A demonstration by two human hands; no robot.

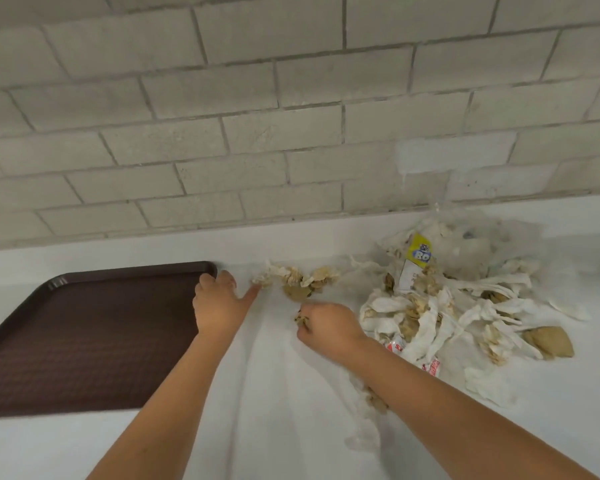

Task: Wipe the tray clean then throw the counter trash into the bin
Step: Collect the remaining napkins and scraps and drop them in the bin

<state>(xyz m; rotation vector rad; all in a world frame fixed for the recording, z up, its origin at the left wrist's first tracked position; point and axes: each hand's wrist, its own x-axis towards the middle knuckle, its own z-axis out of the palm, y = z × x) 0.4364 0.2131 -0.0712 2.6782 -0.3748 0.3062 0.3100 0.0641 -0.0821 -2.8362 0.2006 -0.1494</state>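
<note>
Counter (291, 427): white, set against a pale brick wall (291, 116); tray at left, trash at right, both arms reaching into the gap between
Tray (90, 334): brown, flat on the counter, far edge near the wall; surface shows no mess, so the wiping looks done; probably set aside to keep it out of the trash
Pile (458, 306): crumpled stained napkins, clear plastic and a yellow-labelled wrapper (418, 252); heaped at right near the wall, not yet cleared
Scraps (298, 278): small loose cluster between tray and pile, close to the wall
Left hand (219, 303): just beside the tray's right edge; fingers loose, gripping nothing; one finger (255, 291) stretched out to touch the nearest scrap, seemingly to rake strays together
Right hand (326, 327): fingers curled round a stained wad (302, 320); cannot tell whether it rests on the counter or is lifted; seemingly gathering a handful for one trip
Bin: not in view
Stage: judged as trash collection under way
</note>
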